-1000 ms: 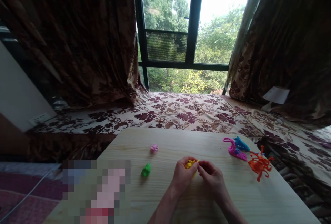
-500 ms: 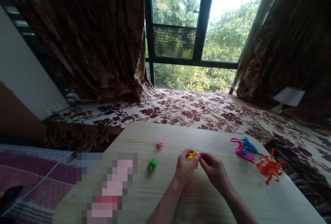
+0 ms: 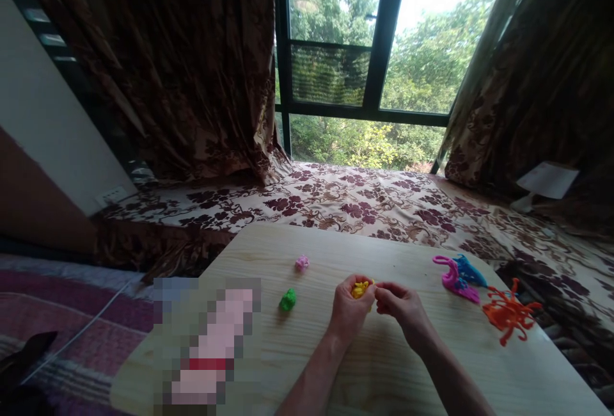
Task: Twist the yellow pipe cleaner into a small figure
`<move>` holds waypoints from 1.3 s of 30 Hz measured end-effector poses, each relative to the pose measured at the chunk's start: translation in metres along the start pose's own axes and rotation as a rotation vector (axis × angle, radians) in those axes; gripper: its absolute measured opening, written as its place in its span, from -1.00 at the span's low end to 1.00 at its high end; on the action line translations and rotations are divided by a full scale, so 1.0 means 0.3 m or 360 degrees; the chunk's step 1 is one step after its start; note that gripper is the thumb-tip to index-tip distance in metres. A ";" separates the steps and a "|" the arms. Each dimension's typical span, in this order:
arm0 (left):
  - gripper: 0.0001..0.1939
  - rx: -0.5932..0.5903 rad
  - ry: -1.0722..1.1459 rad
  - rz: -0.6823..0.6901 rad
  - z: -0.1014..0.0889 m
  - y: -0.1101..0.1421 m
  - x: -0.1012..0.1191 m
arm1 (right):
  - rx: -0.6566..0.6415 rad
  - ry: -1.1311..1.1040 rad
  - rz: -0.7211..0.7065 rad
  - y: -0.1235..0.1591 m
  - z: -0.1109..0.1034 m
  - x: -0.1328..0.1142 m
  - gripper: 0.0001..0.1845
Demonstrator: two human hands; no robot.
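Observation:
My left hand [image 3: 349, 312] is closed around a yellow clump of soft strands [image 3: 360, 288], held just above the wooden table. Thumb and fingers of my right hand [image 3: 401, 308] are pinched together at the clump's right side, where a thin yellow strand meets the fingertips. Part of the clump is hidden by my left fingers and thumb. To the left of my hands lie a small green lump [image 3: 288, 300] and, farther back, a small pink lump [image 3: 302, 263]. Both are apart from my hands.
On the table's [image 3: 268, 256] right side lie a magenta looped piece [image 3: 453, 278], a blue piece [image 3: 469, 270] touching it, and an orange many-armed piece [image 3: 511, 312]. A pixelated patch covers the left front. A floral-covered ledge [image 3: 355, 198] runs behind, with a white lamp [image 3: 549, 179].
The whole view has shifted slightly, so things sit a little farther right. My left hand keeps hold of the yellow clump; my right fingertips stay pinched beside it, with a small change of posture.

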State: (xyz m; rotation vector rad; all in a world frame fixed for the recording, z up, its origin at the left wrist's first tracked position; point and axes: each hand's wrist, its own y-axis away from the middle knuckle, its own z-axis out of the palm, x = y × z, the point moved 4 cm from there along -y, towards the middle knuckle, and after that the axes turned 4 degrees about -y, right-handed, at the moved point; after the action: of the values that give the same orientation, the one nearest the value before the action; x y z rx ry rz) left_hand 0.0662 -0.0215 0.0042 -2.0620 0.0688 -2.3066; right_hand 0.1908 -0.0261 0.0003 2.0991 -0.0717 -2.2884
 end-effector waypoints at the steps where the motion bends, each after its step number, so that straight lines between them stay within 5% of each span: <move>1: -0.81 -0.0005 0.0010 -0.0002 -0.001 -0.002 -0.001 | 0.0020 -0.0015 -0.0017 0.000 0.003 -0.001 -0.77; 11: -0.76 0.0044 0.0050 -0.0078 -0.029 -0.022 -0.025 | -0.0074 0.0032 -0.0303 -0.001 0.030 -0.014 -0.79; 20: -0.76 -0.0091 0.0268 -0.0112 -0.007 -0.033 -0.021 | 0.0048 0.0253 -0.0517 0.017 0.034 -0.041 -0.86; 39: -0.74 -0.0066 0.0124 -0.0093 0.002 -0.020 0.007 | 0.0041 0.0303 -0.0447 0.026 0.001 -0.088 -0.78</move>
State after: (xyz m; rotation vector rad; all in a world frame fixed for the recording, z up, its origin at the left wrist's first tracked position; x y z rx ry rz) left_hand 0.0665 -0.0158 0.0069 -2.0192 0.0604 -2.4400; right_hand 0.1927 -0.0323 0.0269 2.4689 0.2137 -2.2180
